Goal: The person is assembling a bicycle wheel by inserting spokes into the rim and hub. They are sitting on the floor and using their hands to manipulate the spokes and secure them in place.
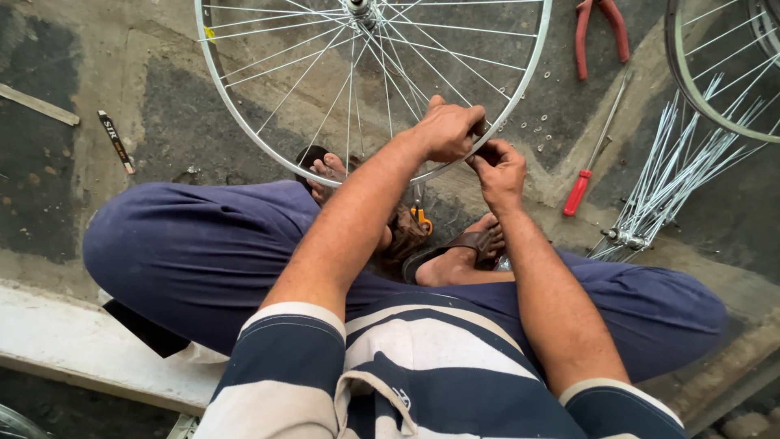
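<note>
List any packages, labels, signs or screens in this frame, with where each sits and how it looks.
Printed strip: lies flat on the concrete floor, left of the spoked wheel rim; narrow, black, with pale lettering.
Rim sticker: small yellow tag on the rim's upper left.
No packages, signs or screens show.

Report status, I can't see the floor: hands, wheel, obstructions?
Left hand and right hand gripping silver spoked wheel rim. Red-handled screwdriver beside, apart.
</note>
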